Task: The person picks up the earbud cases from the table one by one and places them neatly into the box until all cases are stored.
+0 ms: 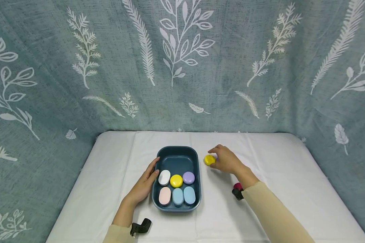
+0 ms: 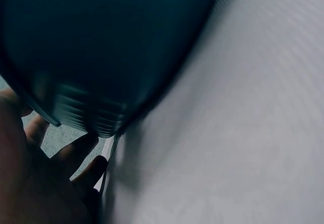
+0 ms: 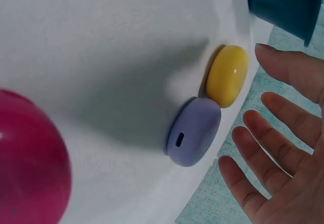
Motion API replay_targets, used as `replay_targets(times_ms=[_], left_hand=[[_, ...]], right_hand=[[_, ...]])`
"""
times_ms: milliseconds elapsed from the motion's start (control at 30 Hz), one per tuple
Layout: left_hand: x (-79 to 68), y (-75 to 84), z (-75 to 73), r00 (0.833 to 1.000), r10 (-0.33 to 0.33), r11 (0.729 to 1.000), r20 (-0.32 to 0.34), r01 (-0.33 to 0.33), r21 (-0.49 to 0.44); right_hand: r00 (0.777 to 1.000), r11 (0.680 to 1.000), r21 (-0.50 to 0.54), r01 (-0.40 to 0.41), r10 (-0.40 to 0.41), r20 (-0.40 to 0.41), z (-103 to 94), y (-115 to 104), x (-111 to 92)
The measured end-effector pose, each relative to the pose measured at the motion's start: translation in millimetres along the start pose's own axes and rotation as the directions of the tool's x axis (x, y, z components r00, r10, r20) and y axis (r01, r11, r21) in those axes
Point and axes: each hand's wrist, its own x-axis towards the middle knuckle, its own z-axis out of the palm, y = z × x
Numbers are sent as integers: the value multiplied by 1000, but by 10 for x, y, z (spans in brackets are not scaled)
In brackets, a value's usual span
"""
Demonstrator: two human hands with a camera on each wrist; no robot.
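Note:
My left hand (image 1: 143, 185) rests against the left side of a dark blue tray (image 1: 176, 150), thumb and fingertips at its rim. In the left wrist view its fingers lie along the tray's outer wall. My right hand (image 1: 226, 160) reaches over a small yellow rounded case (image 1: 209, 160) to the right of the tray. In the right wrist view its fingers are spread, apart from the yellow case (image 3: 228, 76) and a purple rounded case (image 3: 195, 132) beside it. The purple one has a small dark slot and is mostly hidden under the hand in the head view.
Inside the tray stand two rows of rounded cases: white (image 1: 164, 178), yellow (image 1: 176, 181) and purple (image 1: 188, 178), then pink (image 1: 165, 196) and two light blue. A magenta rounded object (image 3: 30, 158) lies near my right wrist. Patterned curtain (image 1: 182, 101) surrounds the white table (image 1: 118, 162).

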Motion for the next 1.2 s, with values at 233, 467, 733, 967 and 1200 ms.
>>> replay_targets(times_ms=[233,467,733,967,1200], left_hand=[[-7,4,-3,1000,-2,1000,-17,2,10],[6,20,-7,1000,5,1000,-18,-4,13],[12,29,-22,1000,25,1000,2,-25,-4],[15,-2,-20,1000,23,1000,2,-23,-5],[16,-30,-13,1000,23,1000,3,-23,-3]], right_hand=[[999,998,-57,-22,24,45,53,-14,89],[995,995,-78,-62,68,69,96,-32,155],[994,993,-70,-95,99,51,160,-12,213],[992,992,-39,-117,118,46,216,22,226],[992,993,0,-122,122,42,224,6,201]])
